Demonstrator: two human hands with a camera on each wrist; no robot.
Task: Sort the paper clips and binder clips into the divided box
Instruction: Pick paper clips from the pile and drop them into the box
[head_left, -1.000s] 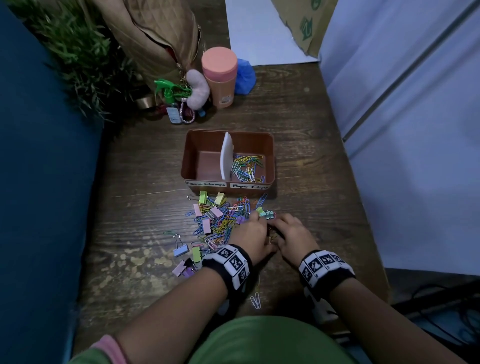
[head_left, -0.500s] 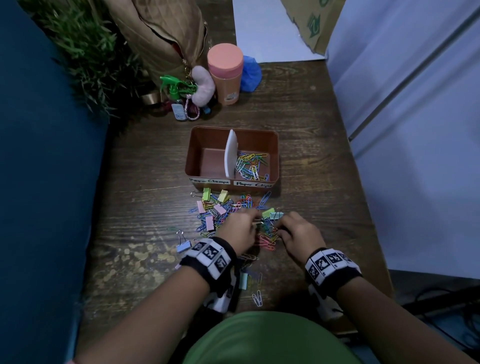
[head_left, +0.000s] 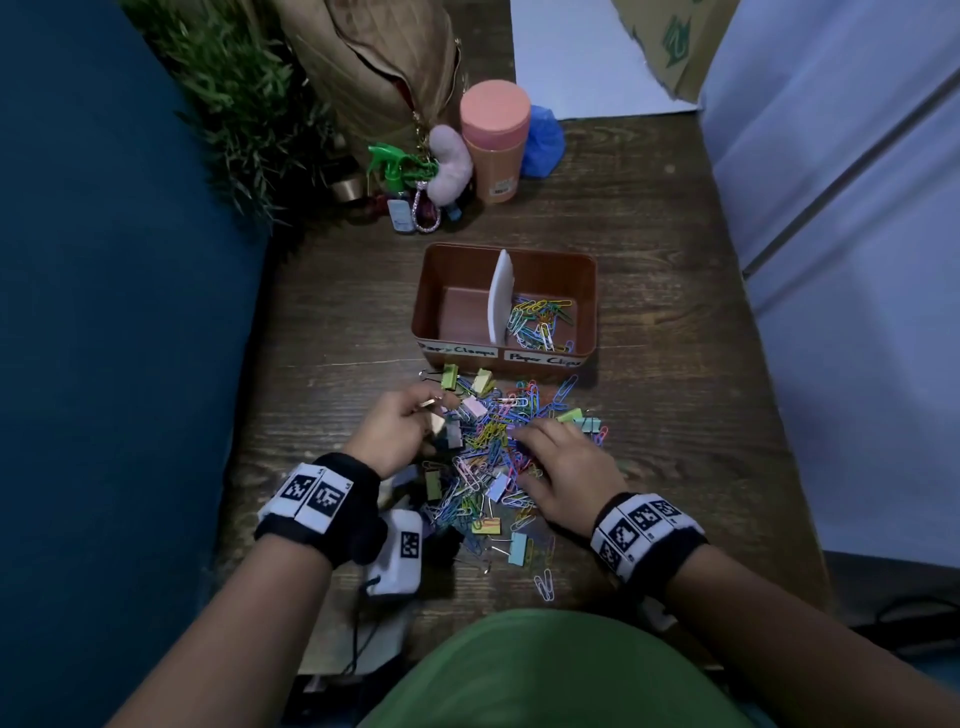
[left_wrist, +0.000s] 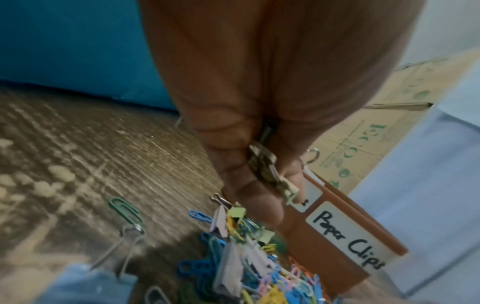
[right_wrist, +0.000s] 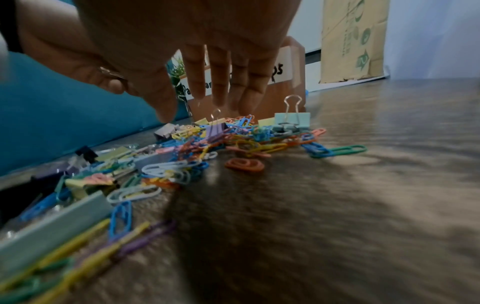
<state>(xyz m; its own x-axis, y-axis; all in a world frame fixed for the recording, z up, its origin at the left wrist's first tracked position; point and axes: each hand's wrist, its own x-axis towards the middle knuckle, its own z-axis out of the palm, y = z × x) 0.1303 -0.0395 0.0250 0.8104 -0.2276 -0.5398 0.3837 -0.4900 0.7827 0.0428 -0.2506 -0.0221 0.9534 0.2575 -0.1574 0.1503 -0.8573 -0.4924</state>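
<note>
Nearest the body, 2 loose paper clips (head_left: 544, 584) are seen lying on the wooden table (head_left: 675, 415), just apart from the main heap. Beyond them a mixed pile of clips (head_left: 498, 457) is spread across the table between the wrists and the box, coloured paper clips tangled with pastel binder clips. The right hand (head_left: 566, 467) is held low over the right part of the pile, its fingers (right_wrist: 221, 82) straight and slightly spread, pointing down toward the clips; whether the tips touch them cannot be told. The left hand (head_left: 400, 431) is placed at the left edge of the pile, its fingers curled, and a small bunch of binder clips (left_wrist: 270, 170) is gripped between thumb and fingers. A teal binder clip (right_wrist: 292, 121) is stood upright at the far right edge of the pile. Just beyond the pile the brown divided box (head_left: 431, 291) is set, split by a white divider (head_left: 501, 296); paper clips are gathered in its right compartment, above a label reading "Paper Clips" (left_wrist: 348, 238), and nothing is seen in the left compartment. Farther back a pink cylindrical container (head_left: 493, 140) is stood.
</note>
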